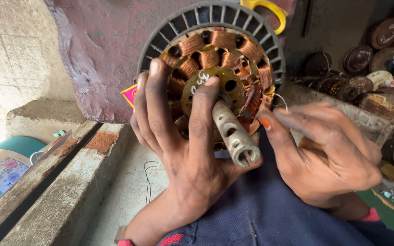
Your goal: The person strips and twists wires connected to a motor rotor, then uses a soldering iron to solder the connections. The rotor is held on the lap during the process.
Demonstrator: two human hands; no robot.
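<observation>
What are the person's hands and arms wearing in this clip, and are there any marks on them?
Both hands are bare, no gloves. The left hand has a red cuff or band edge at the wrist, low in frame. The right hand shows a pink-red band at its wrist and an orange-stained thumbnail. Forearms are mostly out of view.

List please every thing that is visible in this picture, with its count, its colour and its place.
fan motor stator: one, copper-coloured coils in a grey slotted ring, centre top, held up.
hollow shaft: one, pale metal with holes, sticking out of the stator toward the camera.
thin wire: one, pale, at the stator's right edge.
yellow handle: one, top, behind the stator.
other motor parts: several, dark brown and rusty, piled top right.
concrete ledge: one, grey, lower left.
teal container: one, far left.
blue cloth: on the lap, bottom centre.
left hand: grips the stator, index finger on its hub.
right hand: fingertips pinch at the stator's right edge by the wire.
</observation>
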